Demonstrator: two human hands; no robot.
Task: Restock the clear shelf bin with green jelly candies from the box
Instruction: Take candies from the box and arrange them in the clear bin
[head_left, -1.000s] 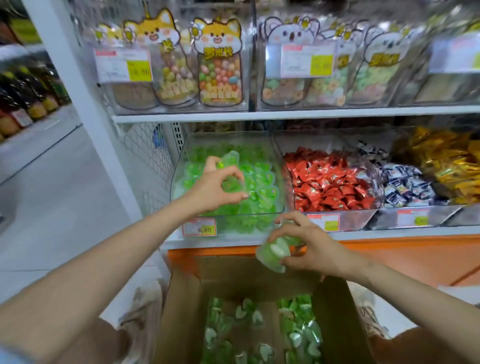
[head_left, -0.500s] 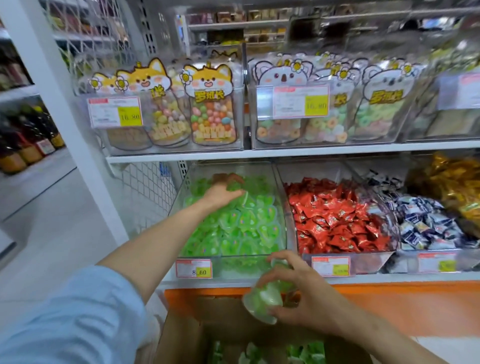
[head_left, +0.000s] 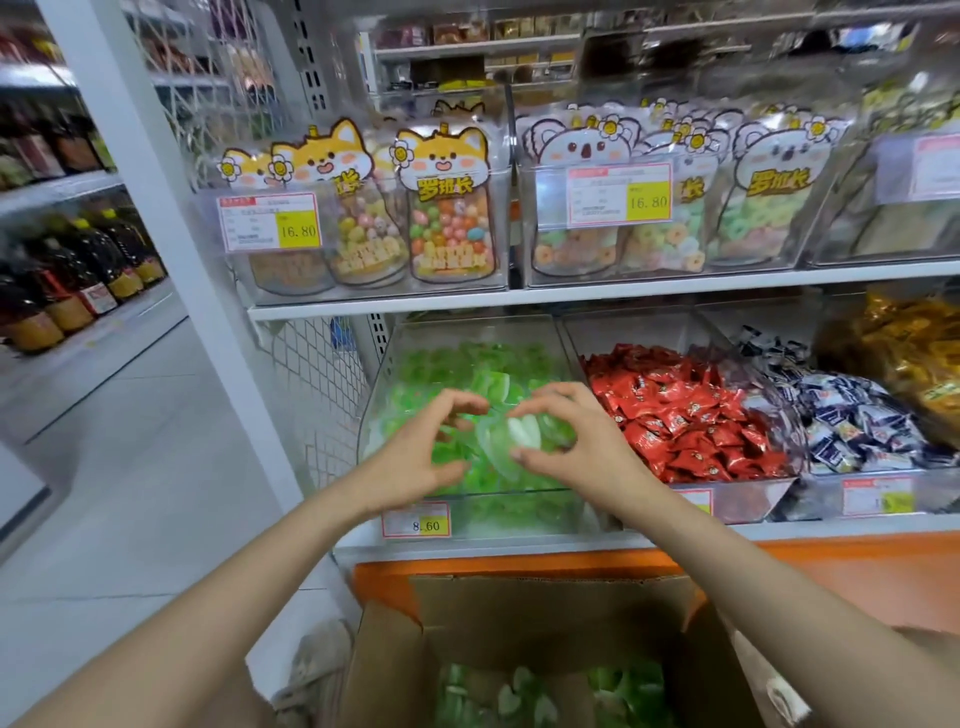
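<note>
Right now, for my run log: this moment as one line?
right hand: holds green jelly candy over clear bin | left hand: curled alongside, grip unclear | cardboard box: green candies inside

I am looking into a shop's sweets aisle. White metal shelving (head_left: 623, 296) carries clear bins (head_left: 385, 395) heaped with loose wrapped candy, each fronted by a printed price tag (head_left: 417, 519), one reading 8.60. Above, cartoon-topped candy bags (head_left: 449, 208) stand behind 16.80 labels (head_left: 618, 195). Across the pale aisle floor (head_left: 130, 441), dark bottles (head_left: 78, 280) line another shelf.
</note>
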